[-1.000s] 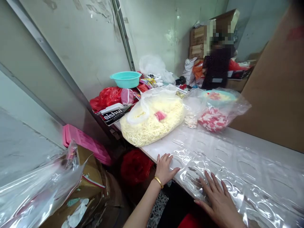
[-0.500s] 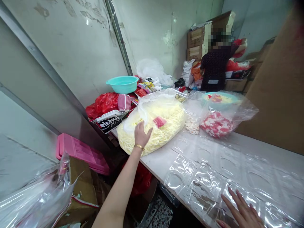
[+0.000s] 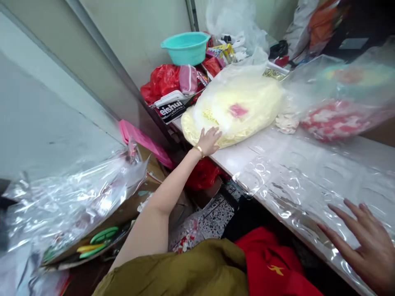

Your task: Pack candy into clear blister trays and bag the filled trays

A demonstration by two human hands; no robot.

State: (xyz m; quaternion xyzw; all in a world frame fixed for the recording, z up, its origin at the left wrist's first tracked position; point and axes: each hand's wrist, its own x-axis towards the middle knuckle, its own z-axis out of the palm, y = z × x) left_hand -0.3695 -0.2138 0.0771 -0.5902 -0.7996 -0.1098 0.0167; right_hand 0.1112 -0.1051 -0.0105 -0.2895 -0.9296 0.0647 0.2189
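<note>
My left hand (image 3: pixel 209 141), with a gold bangle at the wrist, has its fingers stretched out at the near edge of a large clear bag (image 3: pixel 247 96) of pale yellow pieces. A pink patch shows on the bag. Whether the fingers press on the plastic, I cannot tell. At the lower right, my right hand (image 3: pixel 362 242) is spread with nothing in it, over or on clear moulded plastic sheets (image 3: pixel 286 185) that cover the table. Beyond them sits a clear bag of red and white pieces (image 3: pixel 335 119), blurred, beside a small bag of whitish pieces (image 3: pixel 286 122).
A turquoise basin (image 3: pixel 187 48) stands behind red plastic bags (image 3: pixel 165 80) at the table's far left. Left of the table is a cardboard box (image 3: pixel 151 183) with shiny clear plastic (image 3: pixel 77 201) and green and yellow handles (image 3: pixel 101 238). A pink plastic item (image 3: pixel 148 142) leans near the wall.
The view has swung down and left. My left hand has drawn back from the top of the yellow-filled bag to its near edge. My right hand stays spread, now showing more fully.
</note>
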